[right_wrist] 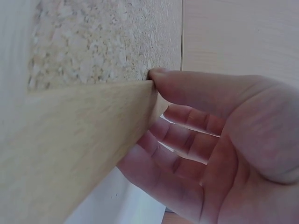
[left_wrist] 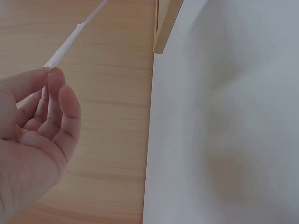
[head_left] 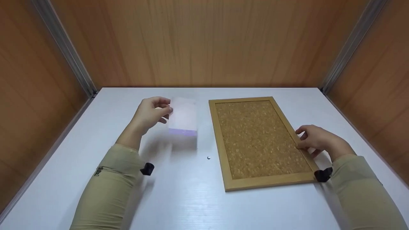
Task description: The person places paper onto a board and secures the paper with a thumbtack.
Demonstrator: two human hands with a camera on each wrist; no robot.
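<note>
My left hand (head_left: 163,110) holds a pale, blurred sheet with a purple lower edge (head_left: 182,117) above the white table, pinching its left side. In the left wrist view the sheet (left_wrist: 70,43) shows edge-on as a thin white strip running up from the fingertips (left_wrist: 55,80). A cork board (head_left: 257,139) in a light wooden frame lies flat to the right. My right hand (head_left: 302,141) grips the frame's right rail. The right wrist view shows the thumb (right_wrist: 187,86) on top of the rail (right_wrist: 79,135) and the fingers curled beneath it.
A small metal pin (head_left: 208,157) lies on the white table (head_left: 191,198) between the sheet and the board. Wooden walls with metal corner posts (head_left: 67,48) close in the back and both sides.
</note>
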